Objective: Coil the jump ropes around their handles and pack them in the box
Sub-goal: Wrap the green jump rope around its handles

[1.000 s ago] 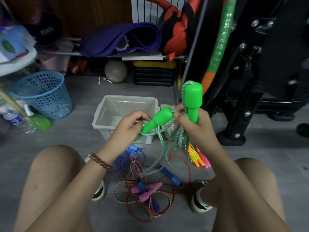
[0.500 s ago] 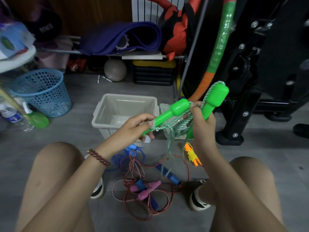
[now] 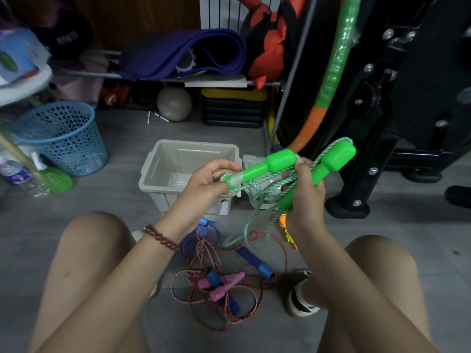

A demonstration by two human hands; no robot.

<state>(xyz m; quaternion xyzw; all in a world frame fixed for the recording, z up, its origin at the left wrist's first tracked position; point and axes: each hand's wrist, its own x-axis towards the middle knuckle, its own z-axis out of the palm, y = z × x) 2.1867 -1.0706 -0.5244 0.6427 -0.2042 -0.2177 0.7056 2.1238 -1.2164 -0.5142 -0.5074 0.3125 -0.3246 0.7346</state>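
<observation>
My left hand grips the thin end of one green jump-rope handle. The second green handle is held by my right hand, and both handles tilt up to the right. Their green-white rope hangs in loose loops between my hands and trails to the floor. Just beyond my hands stands the grey plastic box, open at the top. On the floor between my knees lies a red rope tangle with a pink handle and blue handles.
An orange-and-yellow coiled rope lies by my right wrist. A blue mesh basket stands at left with a bottle beside it. A black machine frame is at right, and shelves with a purple mat are behind.
Both green handles have tipped from nearly upright to slanting right, and my hands have shifted slightly right with them. The rope loops hang lower between my hands.
</observation>
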